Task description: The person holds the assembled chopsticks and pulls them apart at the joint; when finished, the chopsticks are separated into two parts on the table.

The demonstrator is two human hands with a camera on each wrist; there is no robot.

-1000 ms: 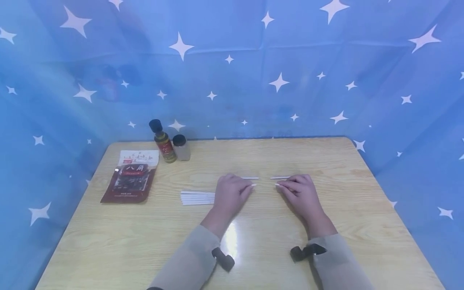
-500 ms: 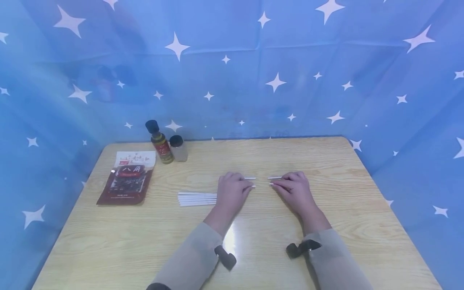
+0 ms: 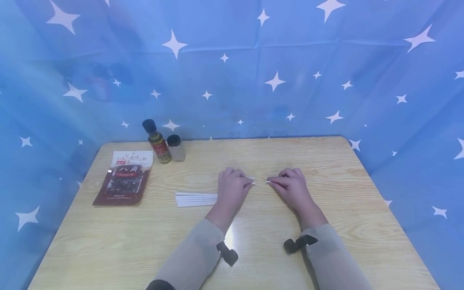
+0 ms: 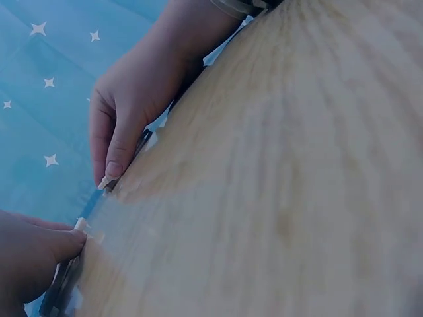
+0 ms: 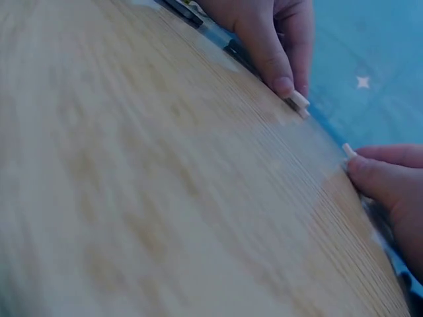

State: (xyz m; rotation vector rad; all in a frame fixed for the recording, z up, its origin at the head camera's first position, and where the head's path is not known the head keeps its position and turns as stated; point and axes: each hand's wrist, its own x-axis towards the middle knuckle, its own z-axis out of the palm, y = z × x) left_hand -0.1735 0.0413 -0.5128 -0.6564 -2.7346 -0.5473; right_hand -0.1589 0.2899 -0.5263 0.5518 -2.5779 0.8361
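While the brown packet (image 3: 121,185), the bottle (image 3: 159,148) and the black-capped jar (image 3: 177,150) sit well off to your left, they seem unlikely to interfere. The row of white sticks (image 3: 196,199) calls for more care: it lies on the table (image 3: 152,241) with its right ends running up to or behind your left hand (image 3: 233,187), and I cannot tell whether they touch. If the heel of that hand drags, it could fan the row out of line. Your left thumb and a finger pinch a white piece (image 3: 253,183), most of it hidden; a second white tip (image 3: 251,178) shows just beyond it. With so little standing clear of the fingers, an off-centre squeeze might roll the held piece free or nudge its neighbour. Across the gap, your right hand (image 3: 291,187) pinches another white piece (image 3: 268,181), its tip also barely showing. Too light a grip there would likely let it twist on meeting anything. The two held tips are apart and roughly facing. Should you bring the hands together at different heights or angles, the tips could slip past each other, and your fingertips might hide it from you.
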